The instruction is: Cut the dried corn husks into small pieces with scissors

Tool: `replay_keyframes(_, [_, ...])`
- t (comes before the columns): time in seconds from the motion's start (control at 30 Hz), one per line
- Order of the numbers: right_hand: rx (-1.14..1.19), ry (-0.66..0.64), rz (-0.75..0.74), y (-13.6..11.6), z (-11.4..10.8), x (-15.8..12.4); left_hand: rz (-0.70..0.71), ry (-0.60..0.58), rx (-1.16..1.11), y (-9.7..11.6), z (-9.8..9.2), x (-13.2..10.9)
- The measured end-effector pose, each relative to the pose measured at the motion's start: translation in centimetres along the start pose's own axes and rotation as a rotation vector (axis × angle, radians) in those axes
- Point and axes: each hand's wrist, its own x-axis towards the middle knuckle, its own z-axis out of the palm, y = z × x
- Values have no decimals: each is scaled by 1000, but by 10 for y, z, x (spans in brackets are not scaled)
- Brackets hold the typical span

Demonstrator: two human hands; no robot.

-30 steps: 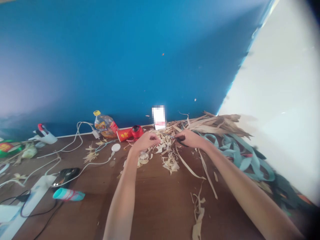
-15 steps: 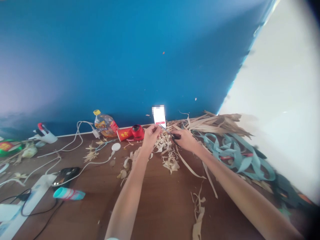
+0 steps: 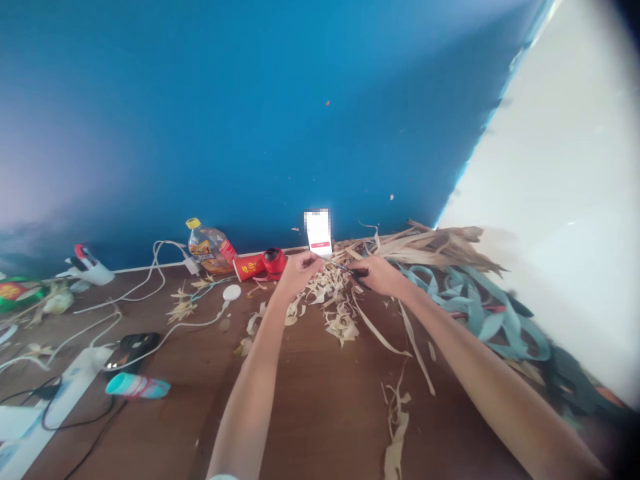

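My right hand (image 3: 379,275) is closed around dark-handled scissors (image 3: 358,273), their slim blades pointing left. The blade tips reach close to the fingertips of my left hand (image 3: 301,270). Those fingers are pinched together; whatever they hold is too small to make out. Beneath both hands lies a heap of pale husk-like scraps (image 3: 341,327) on the brown table (image 3: 320,400). Right behind the hands, a phone with a bright screen (image 3: 319,230) leans against the blue wall.
Dry husks (image 3: 440,245) and a tangled blue-green ribbon (image 3: 500,327) lie at right. Leftward are a red can-like container (image 3: 249,267), a bottle (image 3: 210,250), a white charging disc (image 3: 232,293), a turquoise tube (image 3: 137,387) and a power strip (image 3: 55,400) with cables.
My right hand and the scissors have shifted slightly right. My left hand has moved a little left, and its fingers now stretch further toward the blade tips.
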Motion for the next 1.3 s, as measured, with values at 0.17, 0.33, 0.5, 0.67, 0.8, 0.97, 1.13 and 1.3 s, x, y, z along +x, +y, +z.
replay_keyframes(0.17, [17,38,34,0,-3,-1,-16,-30,26,4,-6,-1])
replay_keyframes(0.33, [67,36,35,-6,3,-2,-4,-27,11,2,-2,0])
replay_keyframes(0.5, [89,-11,10,-2,4,-2,-11,-58,33,0,-3,1])
replay_keyframes(0.67, [17,-57,-20,5,1,-1,3,-116,144,0,-9,0])
replay_keyframes(0.8, [-92,-101,-53,8,-5,-1,7,-184,225,1,-12,-2])
replay_keyframes(0.97, [-122,-95,-22,9,-9,-2,25,-211,274,4,-14,-3])
replay_keyframes(1.13, [-179,-109,-40,9,-9,-4,41,-216,380,5,-14,-2])
replay_keyframes(1.3, [-190,-162,-55,8,-11,-5,43,-238,449,6,-14,-3])
